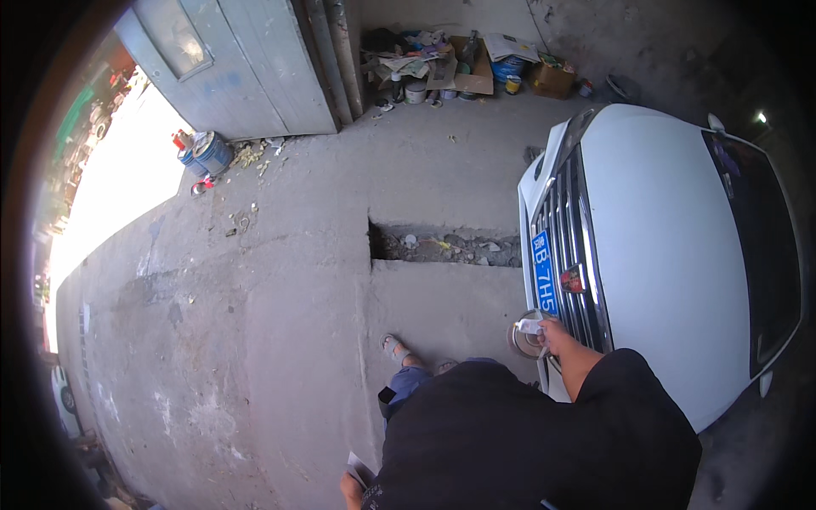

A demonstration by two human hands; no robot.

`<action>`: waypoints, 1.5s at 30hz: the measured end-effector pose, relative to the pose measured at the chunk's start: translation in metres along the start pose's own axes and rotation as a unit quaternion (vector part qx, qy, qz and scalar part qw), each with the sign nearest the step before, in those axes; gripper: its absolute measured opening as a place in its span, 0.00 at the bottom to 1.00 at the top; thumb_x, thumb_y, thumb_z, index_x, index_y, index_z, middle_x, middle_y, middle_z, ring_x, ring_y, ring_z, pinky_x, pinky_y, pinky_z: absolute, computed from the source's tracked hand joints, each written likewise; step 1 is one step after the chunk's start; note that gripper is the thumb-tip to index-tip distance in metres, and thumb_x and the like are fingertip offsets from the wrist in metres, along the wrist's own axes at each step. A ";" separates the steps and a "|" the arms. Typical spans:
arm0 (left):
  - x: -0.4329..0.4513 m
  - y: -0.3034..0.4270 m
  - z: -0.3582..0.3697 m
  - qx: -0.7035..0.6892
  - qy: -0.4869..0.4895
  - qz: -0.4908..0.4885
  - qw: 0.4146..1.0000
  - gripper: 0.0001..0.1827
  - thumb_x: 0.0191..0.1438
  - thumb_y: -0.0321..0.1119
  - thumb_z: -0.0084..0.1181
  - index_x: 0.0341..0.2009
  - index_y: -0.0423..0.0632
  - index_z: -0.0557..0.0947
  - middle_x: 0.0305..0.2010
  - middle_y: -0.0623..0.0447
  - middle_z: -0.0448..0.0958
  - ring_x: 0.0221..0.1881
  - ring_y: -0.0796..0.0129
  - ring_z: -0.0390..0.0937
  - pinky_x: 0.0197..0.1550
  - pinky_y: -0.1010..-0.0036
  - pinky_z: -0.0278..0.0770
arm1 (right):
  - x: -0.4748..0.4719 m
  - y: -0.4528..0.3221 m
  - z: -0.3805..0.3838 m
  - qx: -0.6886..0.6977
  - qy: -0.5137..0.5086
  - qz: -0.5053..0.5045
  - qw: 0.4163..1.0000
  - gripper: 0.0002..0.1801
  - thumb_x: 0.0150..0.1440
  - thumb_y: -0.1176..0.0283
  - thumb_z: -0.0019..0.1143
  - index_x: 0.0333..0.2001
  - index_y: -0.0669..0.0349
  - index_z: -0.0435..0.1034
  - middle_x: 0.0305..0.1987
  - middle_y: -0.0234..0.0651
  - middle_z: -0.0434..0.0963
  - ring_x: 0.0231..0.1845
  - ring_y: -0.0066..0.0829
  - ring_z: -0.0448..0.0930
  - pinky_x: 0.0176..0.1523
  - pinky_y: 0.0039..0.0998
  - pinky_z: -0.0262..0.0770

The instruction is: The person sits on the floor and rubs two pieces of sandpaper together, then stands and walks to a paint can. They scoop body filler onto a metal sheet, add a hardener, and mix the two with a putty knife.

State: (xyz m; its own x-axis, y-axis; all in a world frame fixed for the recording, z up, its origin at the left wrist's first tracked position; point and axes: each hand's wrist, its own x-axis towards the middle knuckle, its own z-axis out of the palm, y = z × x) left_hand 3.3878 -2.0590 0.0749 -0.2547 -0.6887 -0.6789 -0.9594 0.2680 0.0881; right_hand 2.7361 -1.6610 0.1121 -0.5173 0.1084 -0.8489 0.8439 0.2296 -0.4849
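My right hand (553, 338), out in front of the car's grille, is closed on a white tube (528, 326) and seems to hold a round, shallow tin or lid (519, 344) with it; how the fingers share the two is unclear. The white car (663, 242) stands to the right, its chrome-barred grille (574, 210) and blue licence plate (544, 274) just beyond this hand. Low in the view, beside my black shirt, my left hand (350, 488) grips a thin flat grey piece (360, 469), possibly a sheet or a spreader; my body hides part of it.
A rubble-filled pit (452, 245) is sunk in the concrete floor before the car. Cardboard boxes (551, 80), cans and papers line the back wall. Blue buckets (212, 153) stand near the metal door (236, 70), with scraps about them. Bright daylight enters at the left.
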 end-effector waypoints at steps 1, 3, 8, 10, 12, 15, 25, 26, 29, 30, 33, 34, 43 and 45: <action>0.027 0.008 -0.028 0.011 -0.007 0.013 1.000 0.26 0.62 0.44 0.33 0.43 0.34 0.79 0.42 0.31 0.78 0.48 0.39 0.75 0.49 0.52 0.71 | 0.005 0.005 -0.008 0.008 0.002 -0.008 1.000 0.05 0.57 0.68 0.52 0.36 0.55 0.68 0.24 0.30 0.71 0.19 0.24 0.70 0.22 0.27 0.67; 0.075 0.030 -0.083 -0.035 -0.014 0.027 0.999 0.27 0.63 0.45 0.33 0.44 0.33 0.78 0.44 0.31 0.78 0.48 0.40 0.76 0.49 0.52 0.71 | -0.015 0.005 -0.008 0.028 0.007 -0.024 0.999 0.05 0.56 0.68 0.52 0.36 0.55 0.69 0.24 0.30 0.71 0.20 0.23 0.71 0.24 0.27 0.68; 0.175 0.156 -0.246 -0.335 -0.016 0.007 0.942 0.30 0.63 0.49 0.37 0.50 0.31 0.74 0.47 0.35 0.76 0.44 0.48 0.76 0.47 0.59 0.75 | -0.056 0.014 0.008 0.098 0.066 -0.044 0.992 0.06 0.56 0.69 0.52 0.36 0.58 0.69 0.25 0.33 0.72 0.21 0.27 0.72 0.26 0.30 0.70; 0.220 0.185 -0.292 -0.392 -0.007 0.015 0.920 0.30 0.64 0.50 0.38 0.53 0.32 0.71 0.49 0.36 0.74 0.45 0.48 0.76 0.46 0.59 0.76 | -0.061 0.011 0.024 0.147 0.105 -0.042 0.983 0.06 0.56 0.69 0.52 0.36 0.58 0.68 0.26 0.35 0.71 0.22 0.28 0.72 0.26 0.31 0.70; 0.261 0.208 -0.325 -0.415 -0.013 0.022 0.909 0.30 0.64 0.51 0.40 0.54 0.34 0.70 0.50 0.37 0.74 0.45 0.49 0.76 0.44 0.60 0.77 | -0.048 0.022 0.045 0.166 0.118 -0.011 0.979 0.06 0.55 0.69 0.52 0.36 0.59 0.68 0.26 0.35 0.71 0.22 0.29 0.72 0.26 0.32 0.71; 0.306 0.268 -0.362 -0.408 -0.034 0.044 0.911 0.30 0.64 0.51 0.40 0.55 0.34 0.70 0.50 0.37 0.74 0.45 0.49 0.76 0.44 0.60 0.77 | -0.043 0.024 0.062 0.195 0.121 0.013 0.973 0.07 0.56 0.69 0.52 0.36 0.59 0.67 0.26 0.36 0.70 0.23 0.30 0.72 0.28 0.34 0.71; 0.407 0.377 -0.411 0.025 -0.023 0.120 0.992 0.30 0.62 0.49 0.38 0.43 0.30 0.78 0.44 0.30 0.78 0.44 0.44 0.78 0.48 0.57 0.75 | 0.008 -0.030 0.160 0.245 0.161 0.153 0.944 0.11 0.56 0.64 0.51 0.37 0.59 0.66 0.30 0.34 0.68 0.29 0.30 0.69 0.35 0.34 0.68; 0.419 0.385 -0.421 0.037 -0.032 0.171 0.984 0.29 0.61 0.48 0.38 0.44 0.31 0.77 0.44 0.31 0.78 0.43 0.45 0.78 0.48 0.57 0.75 | 0.011 -0.052 0.165 0.251 0.159 0.152 0.942 0.11 0.56 0.64 0.51 0.37 0.59 0.66 0.30 0.34 0.68 0.29 0.30 0.69 0.36 0.34 0.68; 0.450 0.439 -0.451 -0.017 -0.046 0.202 0.978 0.27 0.61 0.47 0.40 0.47 0.31 0.76 0.43 0.33 0.78 0.43 0.46 0.78 0.47 0.58 0.75 | 0.020 -0.102 0.185 0.272 0.162 0.148 0.937 0.08 0.57 0.66 0.50 0.37 0.58 0.66 0.30 0.34 0.68 0.29 0.30 0.70 0.34 0.34 0.69; 0.462 0.461 -0.460 -0.053 -0.045 0.183 0.981 0.27 0.60 0.46 0.41 0.47 0.31 0.76 0.44 0.33 0.77 0.43 0.46 0.78 0.46 0.58 0.75 | 0.021 -0.124 0.192 0.276 0.165 0.138 0.937 0.07 0.57 0.67 0.49 0.36 0.58 0.66 0.30 0.34 0.68 0.29 0.30 0.70 0.33 0.34 0.69; 0.511 0.538 -0.494 -0.176 -0.044 0.059 0.982 0.27 0.58 0.46 0.44 0.46 0.32 0.76 0.45 0.32 0.77 0.43 0.48 0.78 0.44 0.58 0.76 | 0.050 -0.153 0.212 0.319 0.146 0.094 0.932 0.05 0.58 0.68 0.48 0.35 0.57 0.65 0.29 0.33 0.68 0.26 0.29 0.70 0.30 0.32 0.68; 0.521 0.569 -0.504 -0.168 -0.028 0.067 0.983 0.26 0.56 0.45 0.45 0.47 0.32 0.75 0.46 0.32 0.76 0.43 0.48 0.77 0.44 0.58 0.76 | 0.061 -0.168 0.217 0.337 0.139 0.076 0.928 0.05 0.58 0.69 0.48 0.34 0.57 0.65 0.28 0.33 0.68 0.25 0.29 0.70 0.28 0.32 0.68; 0.713 0.765 -0.571 -0.153 -0.063 0.116 0.979 0.22 0.55 0.41 0.43 0.43 0.33 0.75 0.45 0.33 0.76 0.42 0.51 0.76 0.43 0.59 0.75 | 0.141 -0.318 0.282 0.381 0.230 0.054 0.894 0.05 0.58 0.68 0.49 0.33 0.56 0.65 0.27 0.33 0.68 0.23 0.27 0.69 0.27 0.30 0.65; 0.748 0.809 -0.599 -0.129 -0.072 0.111 0.983 0.23 0.55 0.41 0.42 0.44 0.32 0.74 0.45 0.33 0.76 0.42 0.50 0.76 0.43 0.58 0.75 | 0.146 -0.355 0.298 0.384 0.261 0.073 0.883 0.07 0.59 0.65 0.48 0.35 0.57 0.66 0.29 0.33 0.69 0.26 0.27 0.70 0.28 0.29 0.65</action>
State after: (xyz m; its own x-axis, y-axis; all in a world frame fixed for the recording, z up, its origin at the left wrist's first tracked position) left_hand 2.3482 -2.7604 0.0749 -0.4587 -0.5250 -0.7170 -0.8859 0.2073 0.4150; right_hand 2.4034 -2.0150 0.0978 -0.2213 0.5592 -0.7989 0.6511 -0.5252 -0.5480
